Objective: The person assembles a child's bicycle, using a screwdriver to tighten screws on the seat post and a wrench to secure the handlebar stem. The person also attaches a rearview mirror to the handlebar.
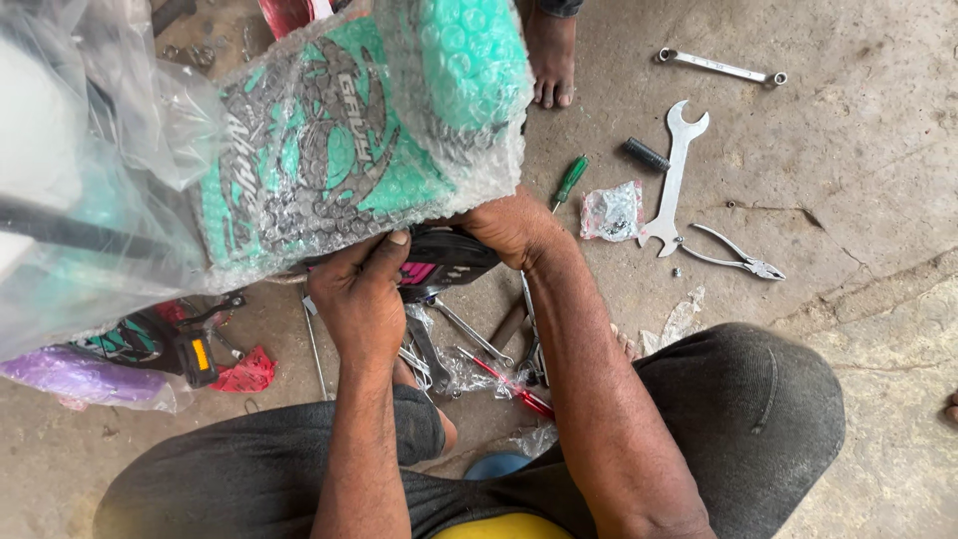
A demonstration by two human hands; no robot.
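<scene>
Concrete floor (tool-strewn): both hands (364,294) (509,225) grip bubble-wrapped panel (349,140).

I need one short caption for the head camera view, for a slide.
Both hands, left hand and right hand, grip a bubble-wrapped teal panel; wrenches and pliers lie on the concrete floor.

I see a bare concrete floor (878,150), stained and gritty. A crack (848,289) crosses it at right. Light is flat daylight.

Teal-and-black printed panel (339,150) in glossy clear bubble wrap; large open-ended spanner (677,170) bright smooth metal; floor (858,150) rough matt, probably concrete.
</scene>
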